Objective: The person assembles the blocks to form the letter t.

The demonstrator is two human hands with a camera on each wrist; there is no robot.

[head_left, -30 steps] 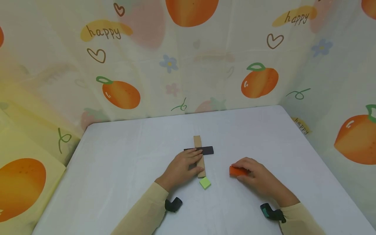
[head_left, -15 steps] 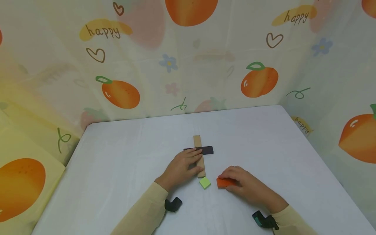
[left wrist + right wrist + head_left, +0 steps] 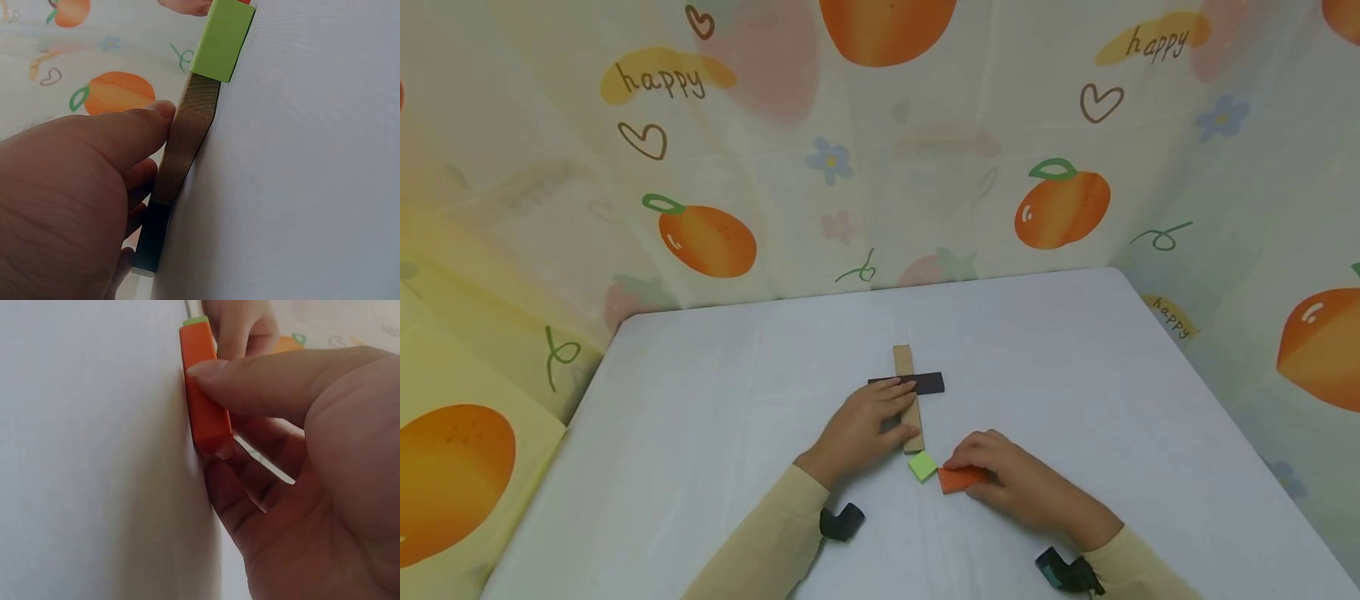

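In the head view a black block [image 3: 929, 383] lies crosswise between a far wooden block [image 3: 903, 360] and a near wooden block [image 3: 913, 417]. My left hand [image 3: 865, 429] rests along these from the left, fingertips on the black block and thumb on the near wooden one. A small light green block [image 3: 922, 467] sits turned like a diamond at the near wooden block's end. My right hand [image 3: 1026, 483] pinches an orange block [image 3: 961, 479] between thumb and fingers. Its left end is right at the green block's right corner. The right wrist view shows the thumb [image 3: 219, 372] on the orange block's side.
The blocks lie on a white-covered table [image 3: 737, 375]. A curtain [image 3: 887, 192] printed with oranges stands behind it and along the sides. Black wrist cameras sit at the left sleeve [image 3: 760, 542] and right sleeve [image 3: 1138, 567].
My right hand has carried the orange block left and nearer to me, up to the green block, and the block has tilted slightly. My left hand stays where it was.
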